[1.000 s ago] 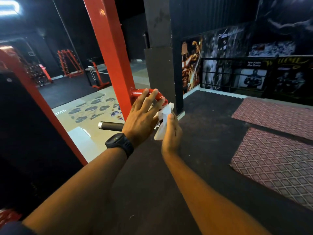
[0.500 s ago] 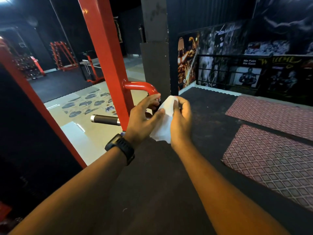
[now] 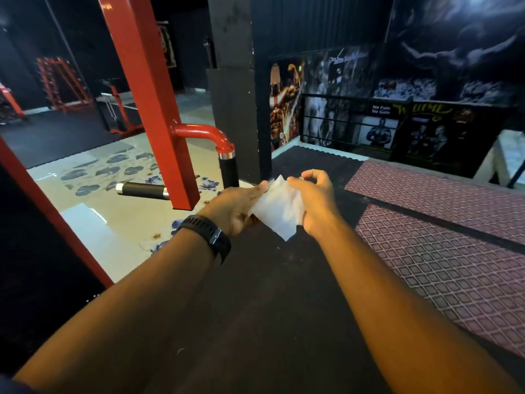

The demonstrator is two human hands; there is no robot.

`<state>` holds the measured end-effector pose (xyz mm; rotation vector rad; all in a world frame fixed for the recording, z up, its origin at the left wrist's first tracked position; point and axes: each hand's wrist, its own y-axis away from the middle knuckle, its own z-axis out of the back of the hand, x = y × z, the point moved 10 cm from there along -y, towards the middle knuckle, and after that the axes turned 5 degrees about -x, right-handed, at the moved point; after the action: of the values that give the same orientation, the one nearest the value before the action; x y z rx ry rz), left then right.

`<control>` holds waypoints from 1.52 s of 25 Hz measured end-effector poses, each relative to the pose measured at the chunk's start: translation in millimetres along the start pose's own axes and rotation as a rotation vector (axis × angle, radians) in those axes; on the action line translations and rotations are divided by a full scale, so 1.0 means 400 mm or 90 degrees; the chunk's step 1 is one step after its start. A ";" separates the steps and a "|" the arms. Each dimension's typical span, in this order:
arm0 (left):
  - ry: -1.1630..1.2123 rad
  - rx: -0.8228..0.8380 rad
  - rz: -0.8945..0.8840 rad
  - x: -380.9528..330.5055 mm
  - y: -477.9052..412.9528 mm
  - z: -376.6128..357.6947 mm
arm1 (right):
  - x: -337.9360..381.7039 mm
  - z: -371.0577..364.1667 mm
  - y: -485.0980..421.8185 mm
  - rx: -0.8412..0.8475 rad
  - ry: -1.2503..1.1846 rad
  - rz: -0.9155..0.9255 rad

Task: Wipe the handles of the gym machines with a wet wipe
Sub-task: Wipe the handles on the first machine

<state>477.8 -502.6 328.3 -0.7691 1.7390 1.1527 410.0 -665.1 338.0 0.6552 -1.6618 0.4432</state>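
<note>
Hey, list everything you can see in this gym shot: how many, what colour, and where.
wet wipe: one, white, centre, between both hands
upright handle: one, black, under the red bent tube, beyond the hands
horizontal handle: one, black, sticking out left of the post
machine post: one, red, left of centre
pillar: one, black, behind the post
posters: several, mostly dark, back wall
floor mats: two, maroon, patterned, right side
watch: one, black, left wrist
left hand: one, holds the wipe's left edge
right hand: one, grips the wipe's right side
</note>
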 end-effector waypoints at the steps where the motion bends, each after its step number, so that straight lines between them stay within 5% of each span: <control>1: 0.007 0.014 0.020 0.010 0.005 -0.017 | -0.006 0.005 -0.002 0.001 -0.035 -0.011; 6: 0.012 0.020 0.058 0.043 -0.001 -0.057 | 0.004 0.031 -0.025 -0.005 -0.110 0.015; 10: 0.090 -0.055 -0.097 -0.005 -0.042 -0.039 | 0.013 0.030 -0.036 0.069 -0.091 0.056; 16: -0.355 -0.149 -0.435 -0.127 0.004 -0.061 | 0.014 0.086 -0.045 0.036 0.101 0.150; 19: -0.423 -0.186 -0.520 -0.149 0.022 -0.076 | 0.027 0.090 -0.033 0.018 0.152 0.200; 25: -0.243 -0.065 -0.375 -0.065 -0.014 -0.064 | 0.057 0.067 -0.023 0.015 0.097 0.192; 33: -0.206 -0.142 -0.420 -0.117 0.007 -0.061 | 0.124 0.082 -0.016 -0.087 0.282 0.365; 38: -0.148 -0.139 -0.403 -0.122 0.002 -0.077 | 0.041 0.058 -0.021 0.021 0.081 0.143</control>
<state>486.9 -529.6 378.3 -1.1620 1.0667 0.9461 395.7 -688.8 349.0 0.4553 -1.6161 0.6608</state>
